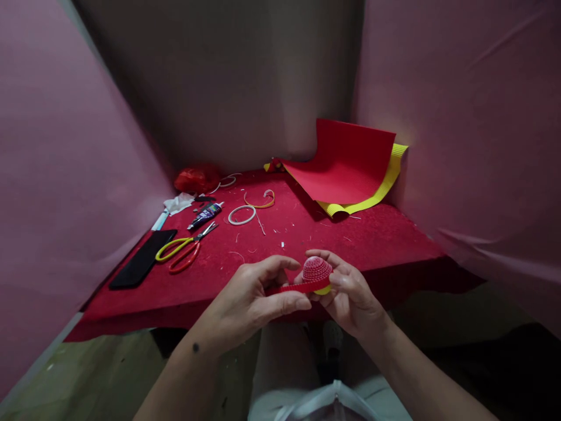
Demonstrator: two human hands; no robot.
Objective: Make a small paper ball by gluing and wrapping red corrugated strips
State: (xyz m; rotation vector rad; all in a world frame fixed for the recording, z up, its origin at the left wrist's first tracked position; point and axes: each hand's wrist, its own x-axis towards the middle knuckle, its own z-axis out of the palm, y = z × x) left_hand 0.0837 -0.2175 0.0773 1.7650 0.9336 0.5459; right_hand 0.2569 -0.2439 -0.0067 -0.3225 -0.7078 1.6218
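We're boxed in by a pink left wall (74, 152) and a pink right wall (456, 117), with a dim grey back wall (228, 76) catching faint light. Below our red-covered table (377, 240), the floor (96, 374) looks greenish, though shadow blurs it.

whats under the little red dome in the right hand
Below the red dome, a red strip crosses its lower edge, and a yellow piece peeks out beneath that. The strip and the right hand cover the rest; anything else there cannot be seen.
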